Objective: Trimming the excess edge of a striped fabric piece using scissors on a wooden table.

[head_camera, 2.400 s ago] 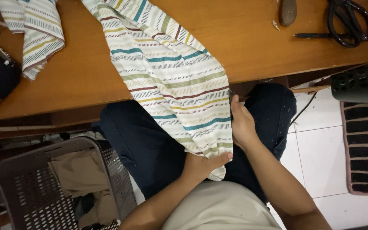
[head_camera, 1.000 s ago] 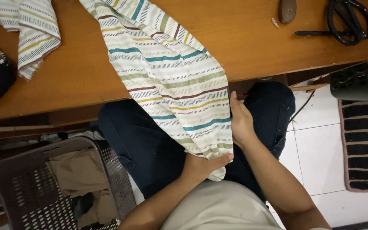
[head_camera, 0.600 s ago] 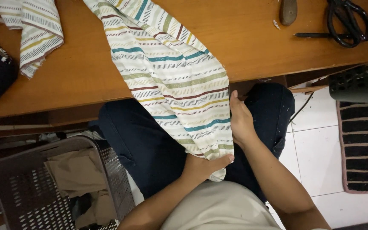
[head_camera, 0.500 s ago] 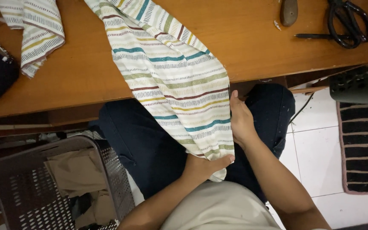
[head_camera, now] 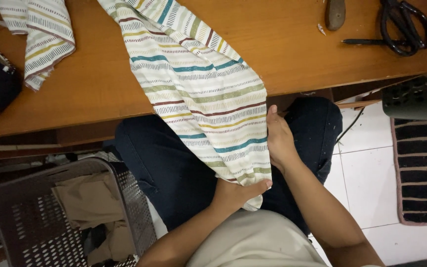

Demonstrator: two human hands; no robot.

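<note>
Table edge [head_camera: 322, 84], hands [head_camera: 277, 141] pinching striped cloth [head_camera: 208, 104].

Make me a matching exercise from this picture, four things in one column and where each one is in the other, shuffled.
Things:
1. striped cloth
2. black scissors
3. grey basket
4. striped mat

Places:
A. on the tiled floor, far right
B. draped from the wooden table onto the lap, held by the left hand and right hand
C. table's top right corner
D. lower left, beside the legs

Pairs: 1-B, 2-C, 3-D, 4-A
</note>
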